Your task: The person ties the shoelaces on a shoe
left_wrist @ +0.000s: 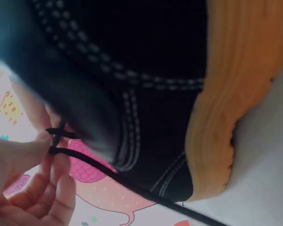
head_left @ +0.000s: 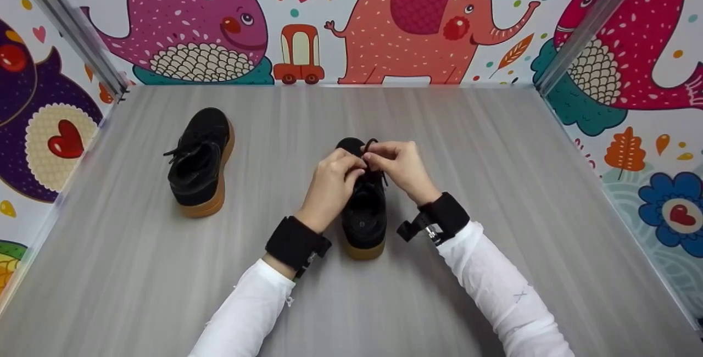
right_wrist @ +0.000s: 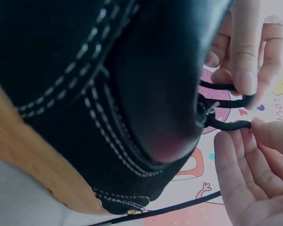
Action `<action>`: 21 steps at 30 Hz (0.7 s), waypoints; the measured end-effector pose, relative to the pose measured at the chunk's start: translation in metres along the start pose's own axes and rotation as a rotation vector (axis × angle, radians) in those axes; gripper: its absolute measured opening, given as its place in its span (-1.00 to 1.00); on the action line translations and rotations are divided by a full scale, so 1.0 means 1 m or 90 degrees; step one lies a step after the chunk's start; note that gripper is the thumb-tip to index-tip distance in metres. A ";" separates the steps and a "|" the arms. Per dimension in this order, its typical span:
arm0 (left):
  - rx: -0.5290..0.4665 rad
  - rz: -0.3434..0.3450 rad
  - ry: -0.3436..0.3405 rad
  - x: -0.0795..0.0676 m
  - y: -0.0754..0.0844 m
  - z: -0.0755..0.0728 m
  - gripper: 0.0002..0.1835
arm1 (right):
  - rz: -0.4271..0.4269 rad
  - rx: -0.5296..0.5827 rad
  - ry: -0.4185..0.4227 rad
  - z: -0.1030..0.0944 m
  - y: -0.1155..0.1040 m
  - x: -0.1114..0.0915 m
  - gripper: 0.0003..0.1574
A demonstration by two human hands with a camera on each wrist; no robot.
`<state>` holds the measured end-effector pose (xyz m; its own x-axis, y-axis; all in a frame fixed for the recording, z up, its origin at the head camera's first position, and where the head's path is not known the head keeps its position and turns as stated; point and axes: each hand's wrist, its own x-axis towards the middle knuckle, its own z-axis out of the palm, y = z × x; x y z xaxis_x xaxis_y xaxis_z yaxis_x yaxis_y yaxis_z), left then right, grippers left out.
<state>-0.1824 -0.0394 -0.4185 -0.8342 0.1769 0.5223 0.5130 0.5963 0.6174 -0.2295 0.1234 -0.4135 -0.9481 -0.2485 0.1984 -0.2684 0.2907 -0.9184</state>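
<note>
A black shoe (head_left: 363,211) with a tan sole stands upright on the grey floor, its toe pointing away from me. Over its front part, my left hand (head_left: 332,184) pinches a black shoelace (right_wrist: 226,102) between thumb and fingers. Close beside it, my right hand (head_left: 402,167) also pinches the lace, and a small loop rises above its fingertips. White stitching and the tan sole (left_wrist: 212,127) fill much of the left wrist view, where the lace strands cross at the fingertips. One lace end (left_wrist: 165,201) trails past the shoe's side. Both hands partly hide the laces in the head view.
Another black shoe (head_left: 199,162) with a tan sole stands to the left, with its laces hanging at one side. Walls (head_left: 302,16) printed with cartoon animals enclose the grey floor (head_left: 274,126) at the back and both sides.
</note>
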 end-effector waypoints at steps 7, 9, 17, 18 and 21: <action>-0.020 0.035 0.036 0.000 -0.004 0.009 -0.94 | 0.033 0.064 -0.016 0.005 0.000 0.004 -0.74; -0.023 0.050 0.048 0.000 -0.005 0.010 -0.94 | 0.050 0.096 -0.022 0.006 0.001 0.006 -0.72; -0.011 0.097 0.086 0.001 -0.009 0.014 -0.95 | 0.131 0.173 -0.024 0.007 0.003 0.009 -0.70; -0.007 0.101 0.090 0.001 -0.009 0.014 -0.95 | 0.137 0.180 -0.025 0.008 0.003 0.009 -0.69; 0.007 0.109 0.102 0.002 -0.011 0.016 -0.95 | 0.153 0.205 -0.032 0.008 0.003 0.009 -0.68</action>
<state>-0.1927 -0.0328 -0.4335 -0.6918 0.1508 0.7062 0.6417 0.5767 0.5055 -0.2378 0.1147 -0.4166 -0.9658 -0.2555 -0.0444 0.0343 0.0437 -0.9985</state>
